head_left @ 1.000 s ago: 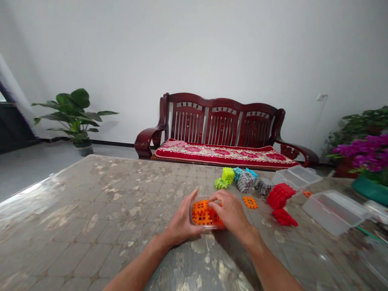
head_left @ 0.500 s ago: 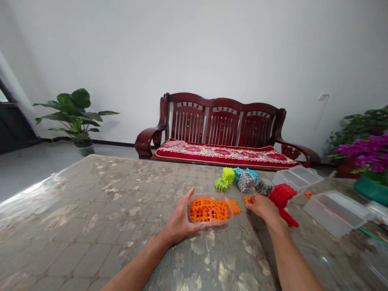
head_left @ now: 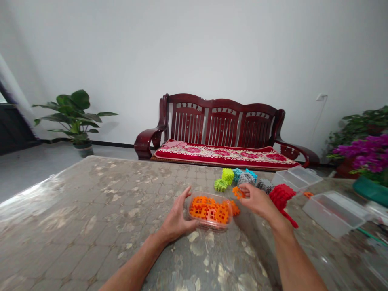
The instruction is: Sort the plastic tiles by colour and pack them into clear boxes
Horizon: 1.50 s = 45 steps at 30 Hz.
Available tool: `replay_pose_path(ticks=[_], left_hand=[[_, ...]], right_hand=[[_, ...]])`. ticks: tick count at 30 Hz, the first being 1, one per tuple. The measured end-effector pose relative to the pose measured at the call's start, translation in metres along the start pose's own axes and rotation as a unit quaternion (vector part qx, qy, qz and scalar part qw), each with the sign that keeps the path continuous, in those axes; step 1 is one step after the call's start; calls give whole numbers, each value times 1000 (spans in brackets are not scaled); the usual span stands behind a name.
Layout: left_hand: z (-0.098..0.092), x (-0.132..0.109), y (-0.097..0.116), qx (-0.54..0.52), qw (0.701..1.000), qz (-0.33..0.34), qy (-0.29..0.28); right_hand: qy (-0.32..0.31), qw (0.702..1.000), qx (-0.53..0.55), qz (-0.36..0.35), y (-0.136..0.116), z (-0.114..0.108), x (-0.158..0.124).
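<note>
A clear plastic tub full of orange interlocking building pieces sits on the table in front of me. My left hand is at the tub's left side with thumb and fingers spread; the thumb is by the near rim. To the right, my right hand pinches one orange building piece above the table. More orange pieces lie against the tub's right side. Behind are lime-green pieces, blue ones and grey ones. A red stack stands beyond my right wrist.
Two clear boxes, one farther back and one nearer, stand on the right of the patterned tablecloth. A loose orange piece lies near them. Purple flowers are at the far right; a wooden bench stands behind the table.
My right hand has lifted an orange piece off the table and brought it left toward the tub. My left hand has loosened from the tub's side, its fingers slightly farther away.
</note>
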<state>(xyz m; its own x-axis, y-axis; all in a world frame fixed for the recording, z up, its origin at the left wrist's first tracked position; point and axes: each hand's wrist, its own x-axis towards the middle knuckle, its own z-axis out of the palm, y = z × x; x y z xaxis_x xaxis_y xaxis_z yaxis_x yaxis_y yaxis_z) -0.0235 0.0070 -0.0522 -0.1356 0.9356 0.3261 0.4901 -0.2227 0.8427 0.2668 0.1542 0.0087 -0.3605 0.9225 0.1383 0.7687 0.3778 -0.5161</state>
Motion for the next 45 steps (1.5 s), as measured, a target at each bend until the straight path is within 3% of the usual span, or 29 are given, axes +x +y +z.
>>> replay_pose_path(ticks=[5,11,22,25,27,30,34,39,45], left_hand=[[0,1,-1,4,1000,25,-1],[2,2,-3,-2,1000,22,-9],[4,0,-7,-20,1000,18,-14],[4,0,-10,-34,999,21,-19],[2,1,-10,-38,999,19,-19],[0,2,-9,-38,999,19,-23],[-5,9,-2,-25,999,23,-35],[-9,21,11,21,997,36,-68],[-8,33,11,67,990,37,-118]], right_hand=[[-55,991,54,-112,-48,-7,-18],[-81,983,-46,-161,-76,4,-28],[-94,971,-102,-194,-75,20,-27],[-86,975,-68,-191,-72,16,-23],[-51,985,-22,-163,-61,10,-16],[4,997,42,-62,-33,6,-5],[-39,997,63,9,-1,23,-7],[-48,998,-19,-40,4,47,-24],[-15,993,-109,-39,-7,51,-31]])
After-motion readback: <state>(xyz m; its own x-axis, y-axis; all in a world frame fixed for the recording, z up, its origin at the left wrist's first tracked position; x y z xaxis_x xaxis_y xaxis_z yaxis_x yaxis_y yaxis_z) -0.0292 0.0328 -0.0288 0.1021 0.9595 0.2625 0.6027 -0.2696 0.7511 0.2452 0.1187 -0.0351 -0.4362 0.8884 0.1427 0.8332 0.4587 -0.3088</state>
